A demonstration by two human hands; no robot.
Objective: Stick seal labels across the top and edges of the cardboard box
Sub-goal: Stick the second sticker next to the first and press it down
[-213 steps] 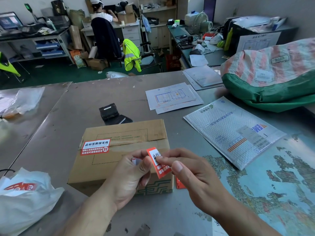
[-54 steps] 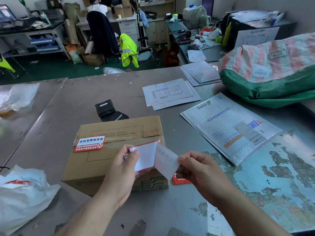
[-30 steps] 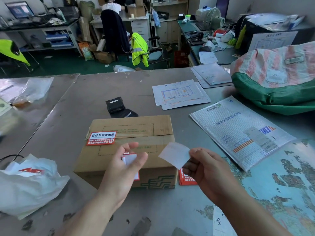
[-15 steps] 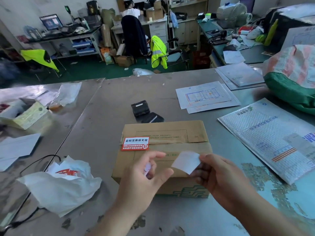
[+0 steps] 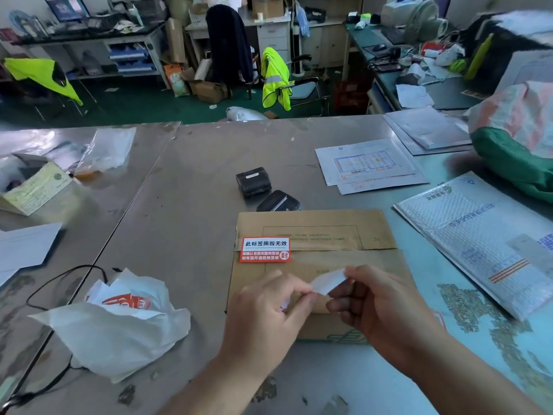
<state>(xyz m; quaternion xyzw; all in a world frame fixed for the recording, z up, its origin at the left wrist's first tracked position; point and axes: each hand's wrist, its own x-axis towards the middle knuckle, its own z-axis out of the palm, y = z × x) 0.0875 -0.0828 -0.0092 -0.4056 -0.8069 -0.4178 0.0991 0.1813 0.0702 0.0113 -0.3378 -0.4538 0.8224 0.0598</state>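
Hands drawn together since a moment ago | our left hand (image 5: 266, 313) and right hand (image 5: 386, 310) pinch one slip (image 5: 327, 282) by its ends, above box (image 5: 314, 232) near edge | label (image 5: 265, 249) stuck at box's 10 o'clock | bare table (image 5: 185, 205) at 10; bag (image 5: 119, 330) at 9; mailer (image 5: 478, 241) at 2

brown box (image 5: 329, 232), red-white label (image 5: 265, 249)

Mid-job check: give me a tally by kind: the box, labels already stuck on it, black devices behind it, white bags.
Cardboard box: 1
Seal label stuck on the box: 1
Black devices behind the box: 2
White plastic bag: 1
Total: 5
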